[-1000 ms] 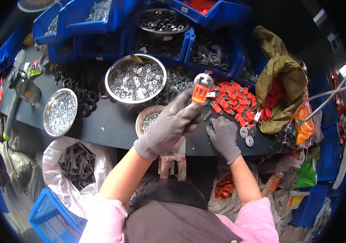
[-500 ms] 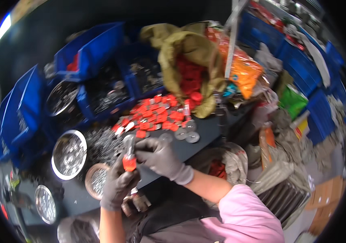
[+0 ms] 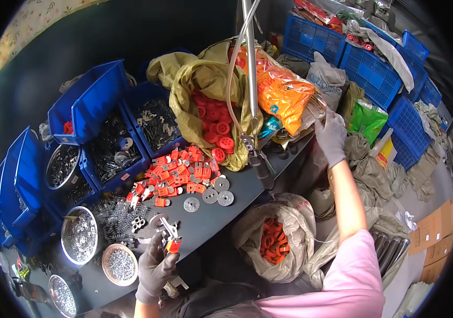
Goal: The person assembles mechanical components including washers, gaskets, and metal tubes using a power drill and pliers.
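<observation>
My left hand [image 3: 155,267], in a grey glove, holds a small red and metal part [image 3: 171,239] above the near edge of the dark table [image 3: 247,183]. My right hand [image 3: 331,135], also gloved, reaches far out to the right, its fingers on a clear plastic bag beside an orange bag [image 3: 282,90]. A heap of red plastic parts [image 3: 176,175] lies on the table, with a few round metal discs [image 3: 211,196] next to it. An olive sack of red wheels [image 3: 213,124] stands behind the heap.
Blue bins [image 3: 86,114] of metal parts line the table's far left. Steel bowls of nuts [image 3: 79,236] stand at its near left. A white sack of orange parts [image 3: 271,241] sits below the table. A tool hangs on a hose [image 3: 250,79]. Blue crates [image 3: 367,66] stand at right.
The view has swung right. My right hand has left the part and stretched out to the bags at the right. My left hand still holds the red part.
</observation>
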Demonstrator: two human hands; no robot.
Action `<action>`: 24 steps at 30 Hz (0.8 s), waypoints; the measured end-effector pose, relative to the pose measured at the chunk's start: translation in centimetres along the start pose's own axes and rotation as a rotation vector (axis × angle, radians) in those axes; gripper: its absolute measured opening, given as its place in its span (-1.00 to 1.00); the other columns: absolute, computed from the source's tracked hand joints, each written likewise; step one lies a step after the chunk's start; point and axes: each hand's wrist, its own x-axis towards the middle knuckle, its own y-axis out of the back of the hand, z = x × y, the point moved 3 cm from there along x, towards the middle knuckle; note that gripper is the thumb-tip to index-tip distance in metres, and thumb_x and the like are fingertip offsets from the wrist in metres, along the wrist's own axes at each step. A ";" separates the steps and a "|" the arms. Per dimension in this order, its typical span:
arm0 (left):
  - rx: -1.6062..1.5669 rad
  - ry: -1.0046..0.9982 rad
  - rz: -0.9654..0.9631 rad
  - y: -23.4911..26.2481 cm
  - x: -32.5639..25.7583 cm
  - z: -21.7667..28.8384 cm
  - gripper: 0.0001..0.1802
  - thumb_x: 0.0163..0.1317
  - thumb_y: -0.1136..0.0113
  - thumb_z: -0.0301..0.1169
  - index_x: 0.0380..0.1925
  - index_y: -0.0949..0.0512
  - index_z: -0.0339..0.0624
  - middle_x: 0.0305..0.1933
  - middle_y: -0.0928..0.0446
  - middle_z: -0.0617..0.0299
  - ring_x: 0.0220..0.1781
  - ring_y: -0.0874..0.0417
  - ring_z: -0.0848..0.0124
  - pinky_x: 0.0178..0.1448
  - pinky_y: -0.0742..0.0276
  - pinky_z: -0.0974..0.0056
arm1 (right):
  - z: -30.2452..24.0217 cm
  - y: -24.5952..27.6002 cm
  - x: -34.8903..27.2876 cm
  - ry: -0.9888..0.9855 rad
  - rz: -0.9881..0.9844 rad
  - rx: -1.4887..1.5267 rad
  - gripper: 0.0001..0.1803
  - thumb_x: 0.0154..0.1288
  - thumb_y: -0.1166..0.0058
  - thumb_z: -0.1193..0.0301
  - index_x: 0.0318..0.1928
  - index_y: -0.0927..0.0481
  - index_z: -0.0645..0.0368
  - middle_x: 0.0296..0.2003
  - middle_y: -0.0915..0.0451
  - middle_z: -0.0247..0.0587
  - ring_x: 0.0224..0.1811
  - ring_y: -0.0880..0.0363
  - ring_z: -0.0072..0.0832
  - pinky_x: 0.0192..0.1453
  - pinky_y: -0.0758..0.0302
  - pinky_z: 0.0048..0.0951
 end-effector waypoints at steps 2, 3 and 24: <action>0.024 -0.011 -0.016 -0.6 0.4 -0.6 -0.34 0.22 -0.32 -0.40 0.30 -0.30 -0.27 -0.15 -0.51 0.37 -0.33 -0.42 0.68 -0.28 -0.37 0.54 | 2.2 -1.2 -0.2 -0.022 -0.135 0.072 -0.68 0.34 0.02 0.28 -0.02 -0.51 0.20 -0.18 -0.60 0.16 -0.11 -0.57 0.06 -0.01 -0.47 -0.03; -0.014 0.023 -0.030 -1.1 0.2 -0.4 -0.35 0.21 -0.32 -0.40 0.28 -0.32 -0.28 -0.12 -0.53 0.35 -0.31 -0.44 0.69 -0.27 -0.39 0.54 | 2.4 -0.6 -1.1 0.038 -0.132 0.137 -0.74 0.35 0.03 0.29 -0.08 -0.52 0.19 -0.26 -0.61 0.15 -0.18 -0.58 0.07 -0.08 -0.48 -0.01; 0.021 -0.057 0.141 3.5 -6.1 0.1 -0.38 0.23 -0.29 -0.44 0.27 -0.30 -0.31 0.04 -0.52 0.20 -0.03 -0.53 0.55 -0.01 -0.46 0.45 | 2.3 -6.5 -9.6 0.569 -0.243 -0.244 -0.32 0.10 -0.03 0.43 0.32 -0.34 -0.15 0.21 -0.32 -0.02 0.25 -0.30 -0.05 0.25 -0.26 0.01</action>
